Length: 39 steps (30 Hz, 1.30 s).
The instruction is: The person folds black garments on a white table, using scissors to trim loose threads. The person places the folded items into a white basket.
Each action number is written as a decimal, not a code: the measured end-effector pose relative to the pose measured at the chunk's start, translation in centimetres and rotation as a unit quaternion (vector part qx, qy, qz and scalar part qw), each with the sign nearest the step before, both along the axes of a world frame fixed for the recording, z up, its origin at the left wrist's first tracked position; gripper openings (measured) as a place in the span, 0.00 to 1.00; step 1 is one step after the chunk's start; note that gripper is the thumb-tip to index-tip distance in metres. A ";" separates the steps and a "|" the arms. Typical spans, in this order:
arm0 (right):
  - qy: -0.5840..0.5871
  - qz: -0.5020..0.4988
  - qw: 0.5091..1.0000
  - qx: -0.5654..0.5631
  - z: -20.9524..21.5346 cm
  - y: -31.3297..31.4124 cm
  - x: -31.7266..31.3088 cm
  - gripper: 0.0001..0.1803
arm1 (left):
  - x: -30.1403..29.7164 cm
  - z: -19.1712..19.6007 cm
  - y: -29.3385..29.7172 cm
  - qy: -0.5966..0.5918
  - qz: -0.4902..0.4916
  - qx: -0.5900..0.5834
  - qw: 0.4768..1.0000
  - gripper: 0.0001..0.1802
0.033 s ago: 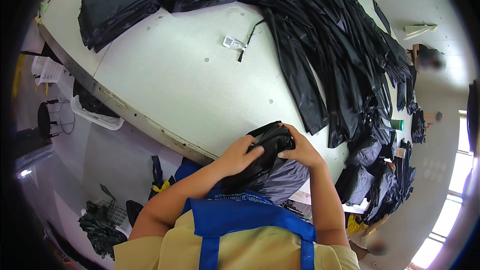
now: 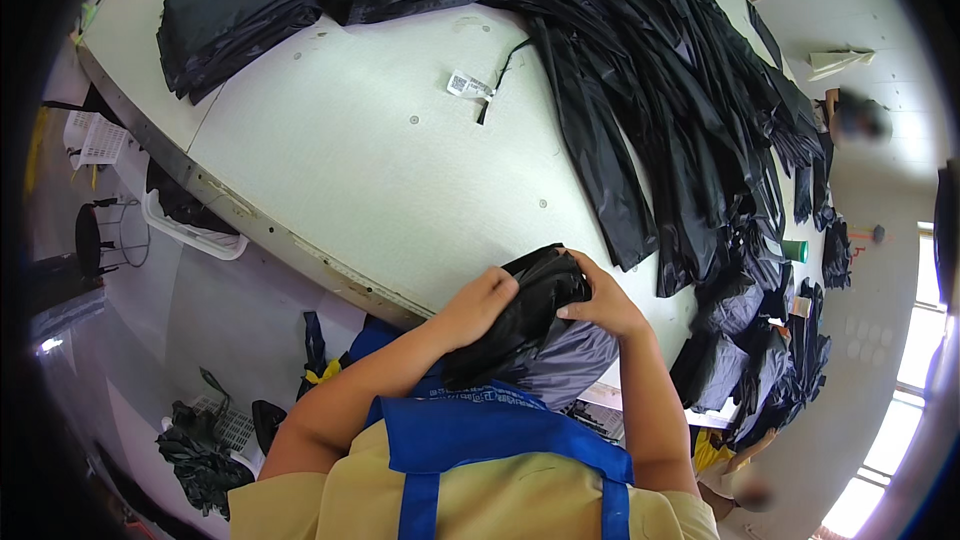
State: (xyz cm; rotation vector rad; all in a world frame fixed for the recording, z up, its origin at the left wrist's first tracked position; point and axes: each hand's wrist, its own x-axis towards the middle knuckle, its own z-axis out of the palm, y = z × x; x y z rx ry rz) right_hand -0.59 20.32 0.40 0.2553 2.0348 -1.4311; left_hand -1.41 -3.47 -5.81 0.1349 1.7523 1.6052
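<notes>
At the table's near edge I hold a bundle of thin, shiny black fabric (image 2: 520,320) with a grey side (image 2: 572,358), bunched up against my blue apron (image 2: 470,430). My left hand (image 2: 482,305) grips its left side, fingers curled over the black cloth and partly hidden. On the far right side my right hand (image 2: 600,302) pinches the top edge between thumb and fingers. Beyond my hands a small white label (image 2: 466,85) with a black cord lies on the white table (image 2: 380,180).
Long black garments (image 2: 640,110) spread across the far and right table. A folded black stack (image 2: 240,15) sits far left. Dark bundles (image 2: 712,368) and a green roll (image 2: 795,250) are to the right. A white basket (image 2: 195,230) stands below the left edge. Other people work at right.
My left hand has shifted slightly left and its thumb has drawn back from the top of the black fabric. The right hand stays in place.
</notes>
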 end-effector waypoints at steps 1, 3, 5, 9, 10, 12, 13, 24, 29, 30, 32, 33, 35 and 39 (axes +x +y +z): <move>-0.002 -0.002 1.000 -0.005 0.0 0.1 0.1 0.52 | -0.3 0.1 0.1 -0.078 0.036 0.008 0.996 0.21; 0.003 -0.005 0.999 -0.046 0.5 0.0 0.0 0.53 | -0.9 -1.2 0.2 0.017 -0.057 -0.037 0.998 0.22; 0.010 -0.004 0.997 -0.078 0.8 0.1 -0.1 0.54 | -1.1 -1.5 0.3 0.112 -0.104 -0.070 0.986 0.21; 0.024 -0.016 0.995 -0.100 1.2 0.2 0.1 0.53 | -1.9 -0.1 0.1 -0.142 -0.126 0.021 0.981 0.21; 0.024 -0.025 0.995 -0.097 1.5 -0.1 0.3 0.53 | -2.0 -0.8 0.1 -0.190 -0.133 0.048 0.971 0.21; 0.027 -0.031 0.996 -0.083 2.0 -0.5 0.6 0.50 | -2.3 -1.5 0.5 -0.151 -0.212 0.036 0.965 0.21; 0.028 -0.032 0.996 -0.077 2.0 -0.7 0.7 0.48 | -2.8 -1.3 0.8 -0.064 -0.280 -0.004 0.958 0.20; 0.028 -0.024 0.990 -0.133 1.3 0.8 2.6 0.44 | -1.9 -3.0 1.9 0.282 -0.339 -0.178 0.880 0.10; 0.054 -0.043 0.979 -0.190 2.2 1.9 2.7 0.48 | 0.8 -3.9 -0.3 0.046 -0.003 0.010 0.999 0.05; 0.047 -0.084 0.977 -0.190 1.8 1.9 2.6 0.36 | 1.1 -3.8 -0.2 0.036 -0.009 0.005 0.999 0.06; 0.068 -0.097 0.988 -0.102 1.8 1.2 1.9 0.22 | 1.3 -2.4 0.8 0.018 -0.014 -0.007 1.000 0.07; 0.078 -0.085 0.991 -0.060 1.8 0.7 1.7 0.20 | 1.0 -1.1 1.2 0.104 -0.020 -0.052 0.993 0.07; 0.099 -0.063 0.993 0.029 1.9 -0.2 1.6 0.16 | 0.5 -1.0 2.1 0.140 0.031 -0.062 0.988 0.07; 0.285 0.087 0.920 0.256 1.3 -2.9 1.7 0.17 | -0.4 0.4 3.4 0.187 0.151 -0.041 0.970 0.06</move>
